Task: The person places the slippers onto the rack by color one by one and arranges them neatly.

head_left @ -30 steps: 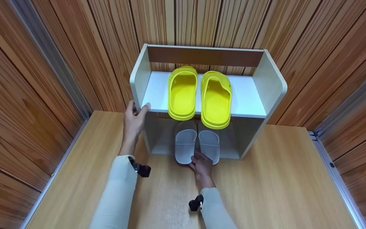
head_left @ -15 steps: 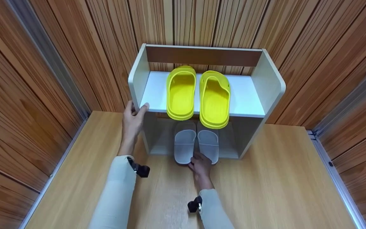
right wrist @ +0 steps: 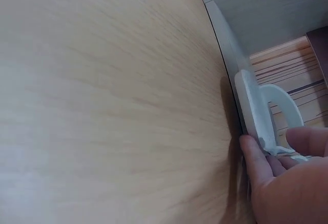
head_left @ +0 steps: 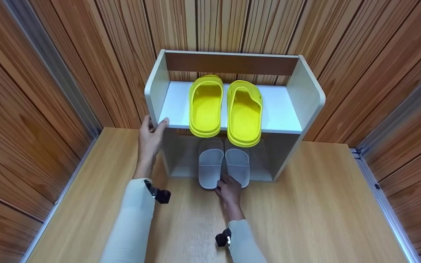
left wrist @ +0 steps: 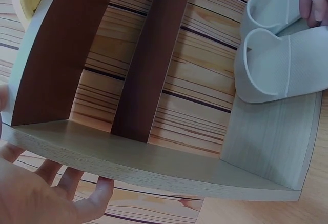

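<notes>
My left hand (head_left: 149, 142) grips the left side panel of a white two-tier shoe rack (head_left: 280, 109). Its thumb lies at the front edge of the upper shelf, and the left wrist view shows the other fingers along the panel's outer face. On the lower shelf sits a pair of grey slippers (head_left: 210, 168), side by side, heels jutting slightly over the front edge. My right hand (head_left: 230, 190) holds them at the heels; in the right wrist view the thumb is above the slipper (right wrist: 252, 106) and fingers are beneath its end. Some fingertips are hidden.
A pair of yellow clogs (head_left: 206, 109) stands on the upper shelf, heels overhanging its front. Behind the rack rises a wood-panelled wall (head_left: 221, 25). Similar walls flank both sides, with metal strips (head_left: 382, 197) along the edges of the wooden floor surface (head_left: 316, 204).
</notes>
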`<state>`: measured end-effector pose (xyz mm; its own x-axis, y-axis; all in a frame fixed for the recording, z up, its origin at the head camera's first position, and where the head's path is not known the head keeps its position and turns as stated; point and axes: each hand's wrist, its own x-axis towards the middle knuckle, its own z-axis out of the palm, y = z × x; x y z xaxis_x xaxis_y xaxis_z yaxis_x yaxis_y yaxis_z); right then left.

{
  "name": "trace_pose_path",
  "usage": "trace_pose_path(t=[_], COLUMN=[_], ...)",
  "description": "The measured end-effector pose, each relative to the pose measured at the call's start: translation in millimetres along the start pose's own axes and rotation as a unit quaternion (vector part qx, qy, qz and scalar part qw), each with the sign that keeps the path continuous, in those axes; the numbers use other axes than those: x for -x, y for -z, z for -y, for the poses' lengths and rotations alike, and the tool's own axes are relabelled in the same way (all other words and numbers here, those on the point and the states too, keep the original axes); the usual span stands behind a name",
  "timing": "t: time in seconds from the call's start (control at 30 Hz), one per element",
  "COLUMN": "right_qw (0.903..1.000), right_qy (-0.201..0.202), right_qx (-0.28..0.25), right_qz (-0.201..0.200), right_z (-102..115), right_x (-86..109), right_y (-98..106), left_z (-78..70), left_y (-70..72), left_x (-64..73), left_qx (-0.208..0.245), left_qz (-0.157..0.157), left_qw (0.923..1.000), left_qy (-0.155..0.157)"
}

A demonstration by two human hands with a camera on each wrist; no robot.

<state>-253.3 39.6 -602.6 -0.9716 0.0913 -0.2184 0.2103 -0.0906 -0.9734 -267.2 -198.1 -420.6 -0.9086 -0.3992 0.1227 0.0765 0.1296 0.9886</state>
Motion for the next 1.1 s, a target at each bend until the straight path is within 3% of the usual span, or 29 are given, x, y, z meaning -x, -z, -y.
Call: trace_pose_path(t=[0.37, 0.67, 0.93, 1.1], right_qw=[0.9997, 0.9994, 0.9986, 0.9959], right_qy=[0.019, 0.03, 0.039, 0.074], right_qx=[-0.014, -0.016, 0.034, 0.052], right_qz=[0.01, 0.001, 0.003, 0.002], right_z=[-1.8, 7.6, 24.3, 45.1], right_x=[4.1, 6.6, 11.0, 10.1], right_y=[8.0, 15.9, 37.1, 47.4], left_z=[-0.1, 0.1, 3.3, 4.9], left_y=[-0.5, -1.7, 2.9, 13.7], left_x=[-1.6, -0.6, 2.0, 6.4], left_qx=[-0.007, 0.01, -0.006, -0.054], left_qz=[-0.005, -0.006, 0.02, 0.021], left_qw=[0.9999, 0.9998, 0.9987, 0.997], left_qy=[0.014, -0.014, 0.045, 0.051])
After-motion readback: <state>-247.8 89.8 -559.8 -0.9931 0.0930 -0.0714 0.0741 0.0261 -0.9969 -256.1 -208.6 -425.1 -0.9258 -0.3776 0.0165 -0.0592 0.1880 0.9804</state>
